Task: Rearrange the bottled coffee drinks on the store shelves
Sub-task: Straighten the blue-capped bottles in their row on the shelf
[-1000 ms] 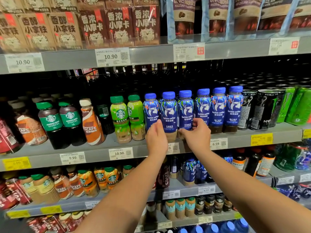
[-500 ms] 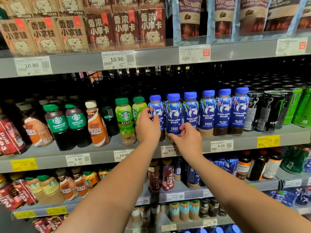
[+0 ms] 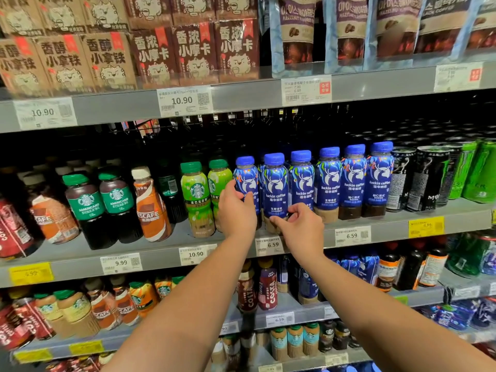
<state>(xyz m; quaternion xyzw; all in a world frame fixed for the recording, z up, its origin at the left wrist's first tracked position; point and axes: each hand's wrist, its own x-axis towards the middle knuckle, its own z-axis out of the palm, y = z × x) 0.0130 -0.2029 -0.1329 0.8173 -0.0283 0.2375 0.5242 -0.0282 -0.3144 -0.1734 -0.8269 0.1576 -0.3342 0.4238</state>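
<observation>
On the head camera I see the left hand (image 3: 236,210) curled round the lower body of the leftmost blue-capped plastic luckin coffee bottle (image 3: 245,178), thumb across its blue label. The right hand (image 3: 304,226) has bent fingers pinching the tan base of the second blue-capped bottle (image 3: 275,189) just beside it. Both bottles stand upright at the front of the grey metal middle shelf (image 3: 456,216), at the left end of a row of six. Green-labelled Starbucks bottles (image 3: 196,194) stand left of them, and black cans (image 3: 429,178) stand right of the row.
</observation>
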